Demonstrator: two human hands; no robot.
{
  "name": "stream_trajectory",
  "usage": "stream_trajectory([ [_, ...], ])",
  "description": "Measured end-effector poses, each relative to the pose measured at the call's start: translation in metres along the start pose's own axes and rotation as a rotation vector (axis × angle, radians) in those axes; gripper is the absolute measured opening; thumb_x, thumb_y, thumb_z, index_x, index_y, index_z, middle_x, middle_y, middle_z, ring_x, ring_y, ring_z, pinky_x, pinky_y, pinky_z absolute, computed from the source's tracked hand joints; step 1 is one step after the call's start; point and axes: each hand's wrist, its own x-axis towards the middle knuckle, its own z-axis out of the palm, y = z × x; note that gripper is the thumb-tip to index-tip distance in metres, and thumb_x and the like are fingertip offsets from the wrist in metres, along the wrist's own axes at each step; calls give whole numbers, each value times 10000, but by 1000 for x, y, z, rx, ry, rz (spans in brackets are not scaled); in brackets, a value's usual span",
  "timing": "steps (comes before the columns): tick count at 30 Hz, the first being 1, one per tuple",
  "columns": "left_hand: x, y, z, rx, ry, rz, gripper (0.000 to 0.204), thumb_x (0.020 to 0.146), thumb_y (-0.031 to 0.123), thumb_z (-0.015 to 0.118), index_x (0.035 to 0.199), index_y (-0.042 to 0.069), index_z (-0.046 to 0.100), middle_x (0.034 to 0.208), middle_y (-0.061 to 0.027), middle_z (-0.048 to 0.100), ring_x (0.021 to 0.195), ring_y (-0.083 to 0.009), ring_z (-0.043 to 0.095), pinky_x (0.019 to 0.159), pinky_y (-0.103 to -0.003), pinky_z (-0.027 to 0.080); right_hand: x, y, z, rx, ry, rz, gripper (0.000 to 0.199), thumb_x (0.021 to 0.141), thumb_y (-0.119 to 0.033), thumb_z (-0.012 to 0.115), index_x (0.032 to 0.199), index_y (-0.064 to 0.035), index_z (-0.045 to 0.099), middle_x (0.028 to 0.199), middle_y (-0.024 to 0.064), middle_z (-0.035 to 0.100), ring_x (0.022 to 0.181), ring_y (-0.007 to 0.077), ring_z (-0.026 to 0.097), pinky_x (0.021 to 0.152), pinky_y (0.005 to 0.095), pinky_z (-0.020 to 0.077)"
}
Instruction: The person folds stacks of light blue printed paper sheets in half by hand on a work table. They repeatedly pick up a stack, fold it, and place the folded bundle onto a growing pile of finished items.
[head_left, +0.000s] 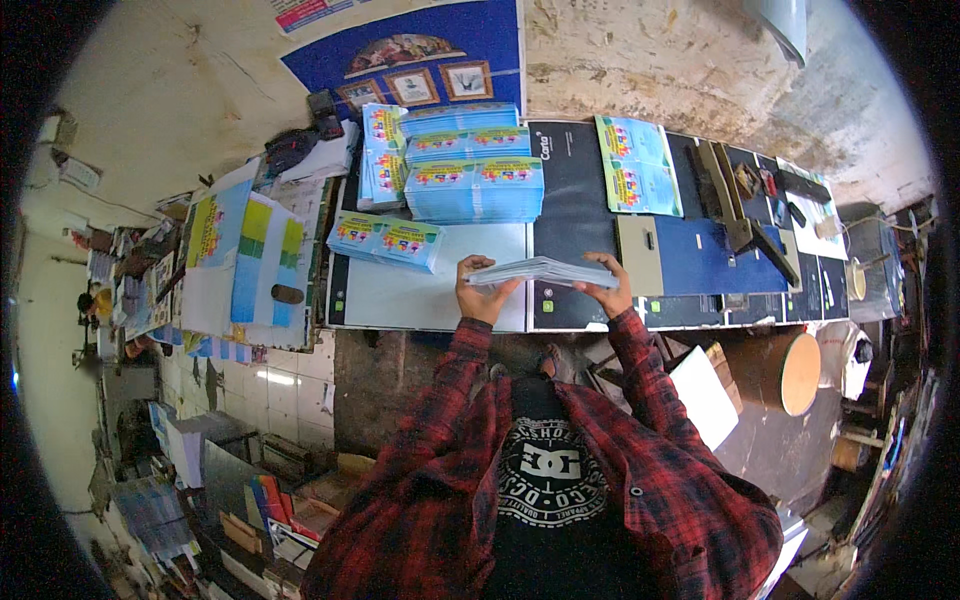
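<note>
Between my two hands, over the front edge of the worktable, I hold a thin stack of paper sheets (543,270), bent up slightly in the middle. My left hand (482,288) grips its left end and my right hand (608,287) its right end, fingers closed round the edges. Beyond the hands stand piles of light-blue printed covers (474,190) with yellow and green tops. A smaller pile of the same covers (385,240) lies to the left of my left hand. Farther off, at the right, lies a flat printed sheet (637,165) of the same design.
The worktable (430,305) has a dark and pale top. On its right are a blue board (705,255) and a brown wooden bar frame (745,220). A round brown drum (798,374) stands below at the right. More printed sheets (262,255) are stacked at the left.
</note>
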Motion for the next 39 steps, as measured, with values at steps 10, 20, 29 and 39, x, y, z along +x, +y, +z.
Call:
stream_trajectory([
  [10,9,13,13,177,64,-33,460,672,117,815,1036,4,556,865,-63,651,773,-145,625,711,-283,500,10,-14,-8,-8,-65,182,357,750,-233,755,950,30,622,937,111,674,828,139,624,721,286,493],
  [20,-49,-35,18,231,112,-200,557,802,152,701,1254,-50,445,1229,-165,526,1153,-249,501,990,-348,375,-28,44,4,-145,121,-41,524,796,-194,692,1234,8,488,1118,158,613,1067,244,571,933,368,424],
  [29,-64,-15,44,422,-35,-148,875,595,334,838,1279,-8,412,1274,-231,426,1182,-369,428,986,-424,357,-62,77,44,-459,8,13,358,834,-95,570,1181,-20,532,1151,222,557,1085,336,548,892,393,427],
  [39,-70,-48,61,403,-6,-216,628,682,296,751,1158,-44,523,1097,-228,569,1051,-344,543,880,-409,417,-69,68,78,-916,-373,-208,685,827,-239,517,1404,-8,229,1443,232,256,1327,375,279,1060,470,264],
])
